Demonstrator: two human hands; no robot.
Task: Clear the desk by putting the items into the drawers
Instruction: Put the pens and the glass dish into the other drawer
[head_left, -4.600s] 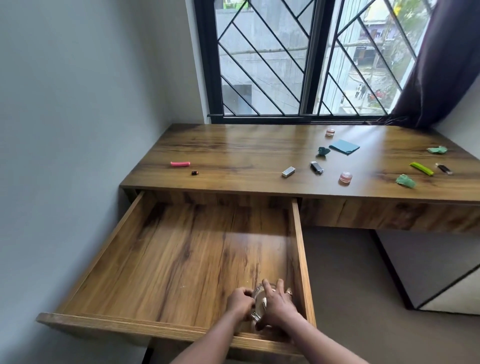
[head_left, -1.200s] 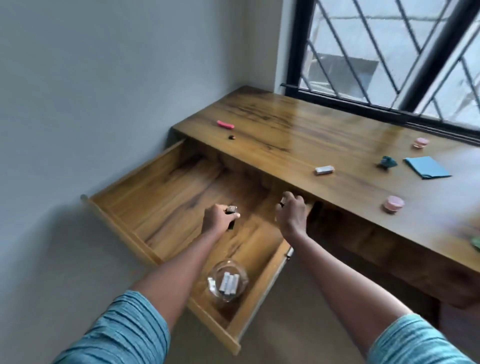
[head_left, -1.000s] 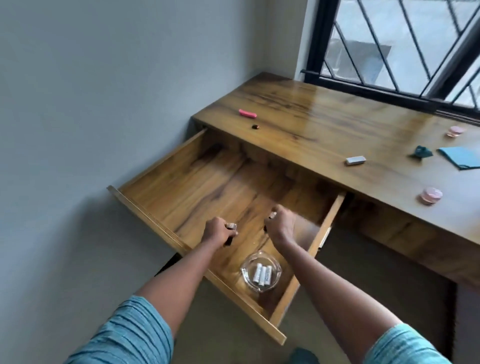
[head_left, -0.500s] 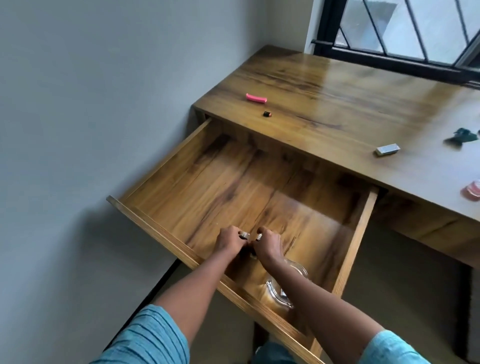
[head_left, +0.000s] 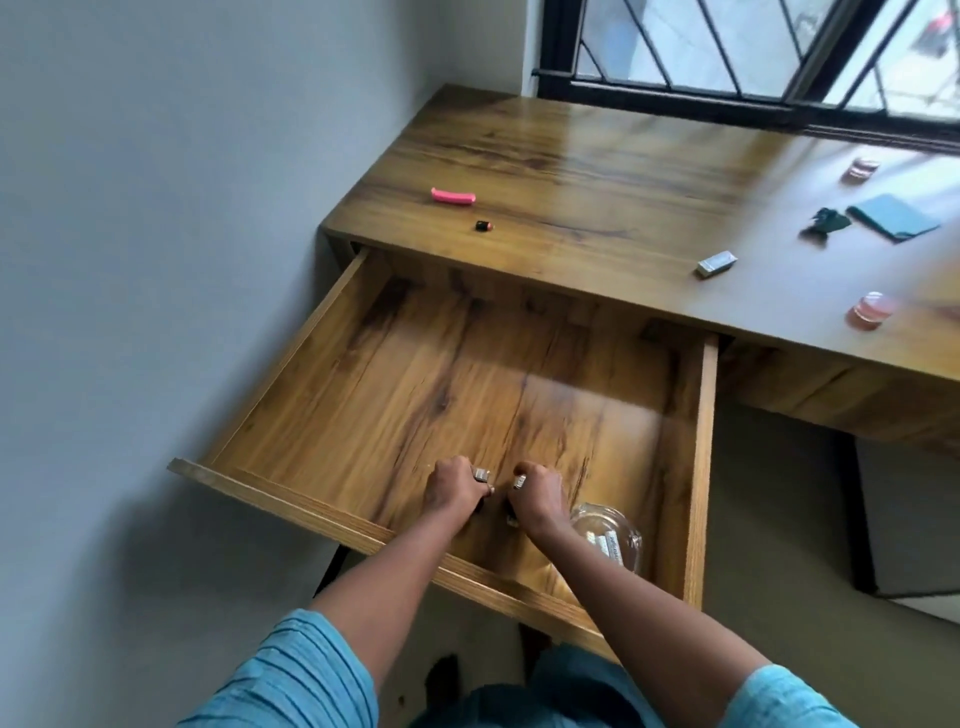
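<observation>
The desk (head_left: 597, 171) is showing a wood-grain top, gleaming glossy and smooth, and the drawer (head_left: 703, 467) is wearing the same grain with paler cut edges. A glass dish (head_left: 623, 526) is looking clear and shiny, while the piece (head_left: 482, 474) gripped by the left hand (head_left: 451, 492) and the second piece (head_left: 518, 482) gripped by the right hand (head_left: 539, 500) are glinting silvery at their tips. The pink bar (head_left: 453, 197) is looking like smooth plastic, the small box (head_left: 717, 263) is shining silvery, and the blue sheet (head_left: 893, 216) is lying matt.
</observation>
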